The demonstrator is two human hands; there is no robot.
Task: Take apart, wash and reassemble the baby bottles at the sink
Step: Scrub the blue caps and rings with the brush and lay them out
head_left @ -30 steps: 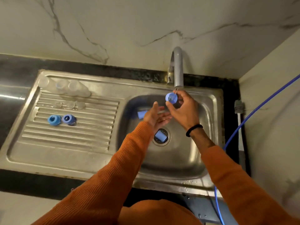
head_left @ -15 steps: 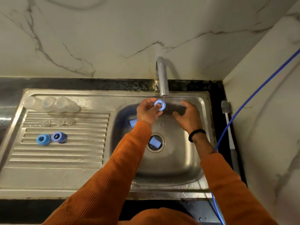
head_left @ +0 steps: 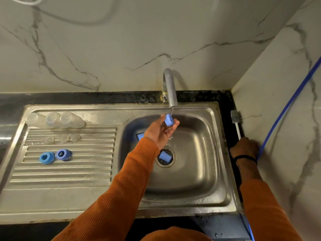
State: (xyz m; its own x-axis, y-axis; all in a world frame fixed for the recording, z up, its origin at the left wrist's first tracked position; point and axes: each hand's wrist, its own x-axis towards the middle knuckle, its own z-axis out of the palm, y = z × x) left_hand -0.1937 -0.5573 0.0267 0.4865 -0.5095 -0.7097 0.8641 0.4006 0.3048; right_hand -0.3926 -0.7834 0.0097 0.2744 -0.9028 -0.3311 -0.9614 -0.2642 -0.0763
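Observation:
My left hand [head_left: 160, 132] holds a small blue bottle ring [head_left: 168, 120] in its fingertips under the tap [head_left: 171, 91], where a thin stream of water runs. My right hand [head_left: 245, 147] lies on the dark counter right of the basin, its fingers closed round the white handle of the bottle brush [head_left: 235, 121]. Two blue caps lie in the sink basin [head_left: 199, 153]: one on the drain [head_left: 165, 156], one half hidden behind my left wrist [head_left: 139, 136]. On the drainboard lie three clear bottles [head_left: 55, 120], three clear teats [head_left: 63, 138] and two blue rings [head_left: 55, 156].
A blue hose [head_left: 284, 108] runs down the right wall to the counter by my right hand. The marble wall stands close behind the tap. The ribbed drainboard [head_left: 69, 173] stretches to the left of the basin.
My right hand left the tap area and moved right to the counter, taking hold of the brush handle. My left hand keeps the blue ring under the water.

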